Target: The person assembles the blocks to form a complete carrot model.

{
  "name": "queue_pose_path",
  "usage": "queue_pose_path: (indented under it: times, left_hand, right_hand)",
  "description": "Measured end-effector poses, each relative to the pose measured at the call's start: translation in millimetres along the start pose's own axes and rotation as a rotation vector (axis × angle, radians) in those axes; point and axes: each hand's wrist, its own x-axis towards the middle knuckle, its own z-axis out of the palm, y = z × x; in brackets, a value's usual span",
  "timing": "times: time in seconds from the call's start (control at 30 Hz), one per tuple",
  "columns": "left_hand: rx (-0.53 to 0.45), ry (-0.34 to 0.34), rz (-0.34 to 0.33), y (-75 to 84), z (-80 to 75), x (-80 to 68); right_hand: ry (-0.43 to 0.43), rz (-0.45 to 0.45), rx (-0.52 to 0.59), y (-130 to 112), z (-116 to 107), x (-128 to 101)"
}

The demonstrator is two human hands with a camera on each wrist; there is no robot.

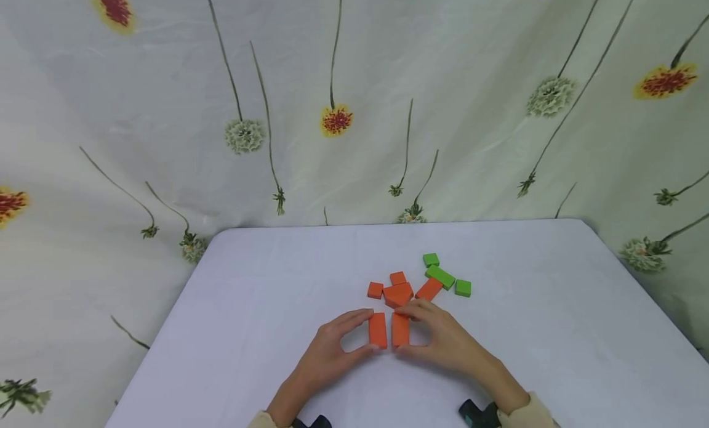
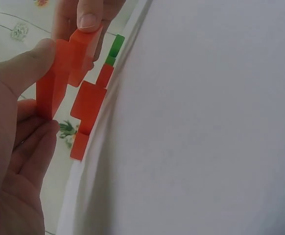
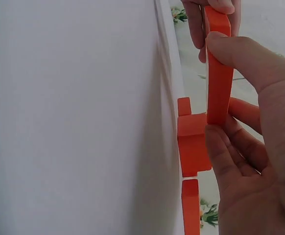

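Note:
Two orange oblong blocks stand side by side with a narrow gap between them. My left hand [image 1: 335, 353] pinches the left orange block [image 1: 378, 331] end to end between thumb and fingers. The right orange block [image 1: 400, 331] is pinched the same way by my right hand [image 1: 443, 339]. Just beyond them lies a larger orange block with a pointed side [image 1: 397, 294], with two small orange cubes, one of them the left cube [image 1: 375, 290], next to it. In the right wrist view the thumb presses one end of the held block [image 3: 219, 90].
Right of the pointed block lies a slanted orange block [image 1: 429, 288], near a long green block [image 1: 440, 276]. A green cube [image 1: 431, 260] sits behind it and another green cube [image 1: 463, 288] to its right. The white table [image 1: 249, 280] ends at a flowered cloth [image 1: 299, 77].

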Motion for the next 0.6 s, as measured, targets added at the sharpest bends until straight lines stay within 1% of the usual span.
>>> queue_pose_path:
  times: [0.2,0.47,0.6]
  left_hand:
    - [0.01,-0.001,0.001,-5.7,2.4,-2.7]
    - [0.009,-0.017,0.003,-13.6,3.0,-5.4]
    - [0.029,-0.03,0.009,-17.0,3.5,-6.2]
  right_hand:
    - [-0.032,-0.028,0.012,-3,10,5]
    - [-0.011,-0.046,-0.038,0,21,9]
    - [-0.003,-0.049,-0.042,4,27,9]
